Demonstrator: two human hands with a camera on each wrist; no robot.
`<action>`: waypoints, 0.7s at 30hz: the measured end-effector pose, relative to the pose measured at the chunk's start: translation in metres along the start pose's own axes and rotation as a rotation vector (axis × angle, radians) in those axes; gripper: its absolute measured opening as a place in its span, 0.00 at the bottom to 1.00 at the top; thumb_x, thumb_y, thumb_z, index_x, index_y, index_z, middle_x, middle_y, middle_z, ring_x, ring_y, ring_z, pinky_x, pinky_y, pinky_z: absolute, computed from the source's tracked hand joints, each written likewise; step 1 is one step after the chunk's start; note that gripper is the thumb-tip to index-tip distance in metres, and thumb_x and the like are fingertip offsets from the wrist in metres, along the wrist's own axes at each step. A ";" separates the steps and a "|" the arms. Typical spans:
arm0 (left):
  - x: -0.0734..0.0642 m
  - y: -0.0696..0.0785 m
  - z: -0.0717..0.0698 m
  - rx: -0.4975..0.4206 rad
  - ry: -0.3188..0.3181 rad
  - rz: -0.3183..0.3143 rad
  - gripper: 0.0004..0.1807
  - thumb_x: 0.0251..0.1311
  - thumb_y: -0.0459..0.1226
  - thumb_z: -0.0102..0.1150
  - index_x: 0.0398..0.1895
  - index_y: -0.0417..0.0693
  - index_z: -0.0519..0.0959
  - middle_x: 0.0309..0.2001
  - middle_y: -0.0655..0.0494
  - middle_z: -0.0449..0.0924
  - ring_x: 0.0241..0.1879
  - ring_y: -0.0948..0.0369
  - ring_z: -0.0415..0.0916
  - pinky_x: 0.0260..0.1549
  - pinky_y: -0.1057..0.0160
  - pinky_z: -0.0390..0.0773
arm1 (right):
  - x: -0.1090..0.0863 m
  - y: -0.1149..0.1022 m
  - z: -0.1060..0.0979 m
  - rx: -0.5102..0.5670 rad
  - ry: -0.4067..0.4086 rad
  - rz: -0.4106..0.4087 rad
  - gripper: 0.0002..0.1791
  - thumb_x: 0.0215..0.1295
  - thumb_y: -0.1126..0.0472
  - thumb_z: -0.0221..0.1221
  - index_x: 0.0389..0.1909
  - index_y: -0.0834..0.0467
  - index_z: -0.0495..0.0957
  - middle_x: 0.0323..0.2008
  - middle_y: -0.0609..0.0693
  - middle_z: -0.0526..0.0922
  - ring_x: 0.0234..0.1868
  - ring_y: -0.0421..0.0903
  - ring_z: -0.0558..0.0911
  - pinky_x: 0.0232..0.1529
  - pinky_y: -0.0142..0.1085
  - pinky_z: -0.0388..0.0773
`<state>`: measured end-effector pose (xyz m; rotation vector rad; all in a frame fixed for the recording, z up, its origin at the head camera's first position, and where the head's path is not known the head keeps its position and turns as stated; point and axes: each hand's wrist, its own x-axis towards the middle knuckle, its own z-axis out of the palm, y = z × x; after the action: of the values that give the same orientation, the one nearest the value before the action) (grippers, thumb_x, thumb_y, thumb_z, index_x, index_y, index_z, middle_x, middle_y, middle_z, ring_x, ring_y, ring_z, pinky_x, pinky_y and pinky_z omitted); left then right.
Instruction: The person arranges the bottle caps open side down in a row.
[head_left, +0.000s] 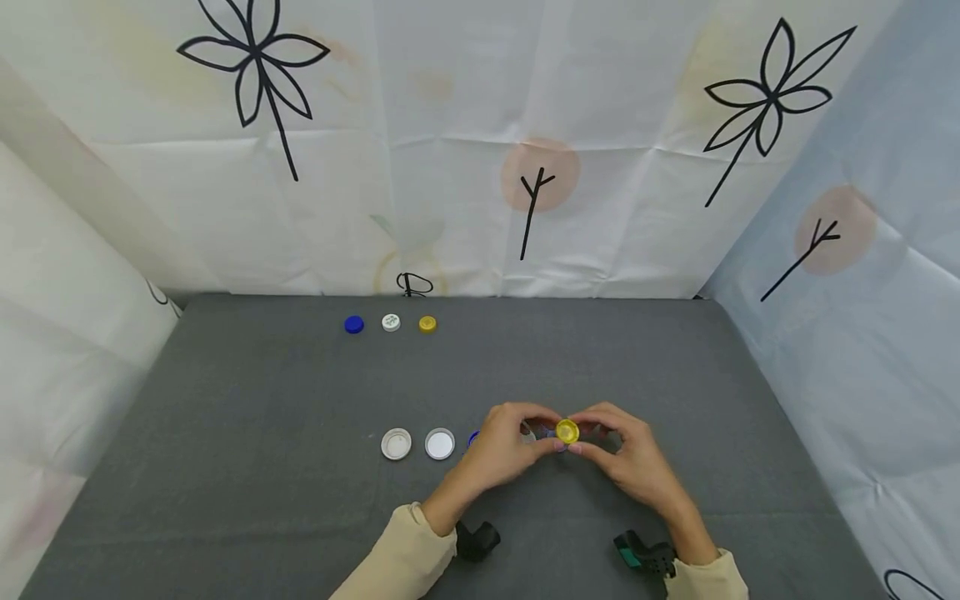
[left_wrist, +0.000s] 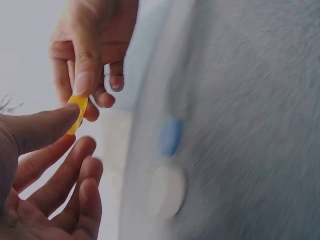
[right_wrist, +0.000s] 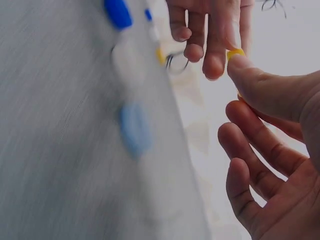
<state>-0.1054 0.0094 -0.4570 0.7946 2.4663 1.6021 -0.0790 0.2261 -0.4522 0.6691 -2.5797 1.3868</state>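
A small yellow bottle cap is held up above the table between both hands, its hollow side showing in the head view. My left hand pinches one edge of it between thumb and fingers. On the opposite edge, my right hand pinches it the same way. In the left wrist view the yellow cap is seen nearly edge-on between the thumbs. Below the hands lie a white cap and a light blue cap, partly hidden in the head view.
Two white caps lie left of my hands, and a blue cap peeks out beside the left hand. At the back stand a blue cap, a white cap and a yellow cap. Patterned cloth walls surround the grey table.
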 end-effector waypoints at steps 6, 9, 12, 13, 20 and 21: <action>-0.011 -0.002 -0.036 -0.127 0.048 -0.013 0.12 0.62 0.36 0.71 0.47 0.43 0.87 0.37 0.56 0.87 0.35 0.64 0.82 0.37 0.64 0.81 | 0.026 -0.012 0.020 0.062 0.000 -0.088 0.19 0.58 0.68 0.72 0.50 0.53 0.85 0.44 0.46 0.84 0.40 0.47 0.81 0.41 0.42 0.75; -0.016 -0.005 -0.052 -0.201 0.076 -0.028 0.14 0.62 0.35 0.71 0.49 0.40 0.85 0.40 0.51 0.87 0.37 0.61 0.83 0.39 0.62 0.82 | 0.040 -0.019 0.031 0.095 0.015 -0.129 0.18 0.58 0.69 0.72 0.50 0.54 0.85 0.43 0.47 0.84 0.41 0.49 0.81 0.41 0.43 0.76; -0.018 -0.007 -0.064 -0.295 0.108 -0.067 0.14 0.63 0.33 0.70 0.50 0.37 0.84 0.41 0.47 0.87 0.39 0.58 0.84 0.40 0.62 0.83 | 0.052 -0.025 0.043 0.131 0.028 -0.147 0.19 0.57 0.71 0.72 0.49 0.57 0.85 0.42 0.50 0.84 0.42 0.51 0.80 0.41 0.43 0.76; -0.019 -0.008 -0.068 -0.329 0.119 -0.089 0.14 0.63 0.32 0.69 0.51 0.36 0.84 0.42 0.46 0.86 0.40 0.57 0.84 0.41 0.62 0.83 | 0.056 -0.027 0.046 0.140 0.031 -0.148 0.19 0.57 0.72 0.72 0.49 0.58 0.85 0.42 0.51 0.84 0.42 0.52 0.80 0.41 0.43 0.76; -0.025 -0.013 -0.084 -0.478 0.173 -0.230 0.15 0.65 0.32 0.67 0.52 0.33 0.83 0.44 0.42 0.86 0.45 0.50 0.85 0.46 0.63 0.82 | 0.073 -0.051 0.060 0.164 0.042 -0.164 0.17 0.54 0.78 0.70 0.46 0.69 0.83 0.40 0.61 0.83 0.41 0.61 0.80 0.39 0.51 0.76; -0.025 -0.013 -0.085 -0.486 0.179 -0.239 0.15 0.65 0.32 0.67 0.53 0.33 0.83 0.44 0.42 0.86 0.46 0.49 0.84 0.46 0.63 0.82 | 0.074 -0.052 0.062 0.167 0.038 -0.156 0.17 0.54 0.78 0.70 0.46 0.69 0.83 0.40 0.62 0.83 0.41 0.62 0.80 0.40 0.52 0.76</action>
<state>-0.1184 -0.0769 -0.4355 0.2870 2.0267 2.1157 -0.1171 0.1272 -0.4241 0.8398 -2.3443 1.5589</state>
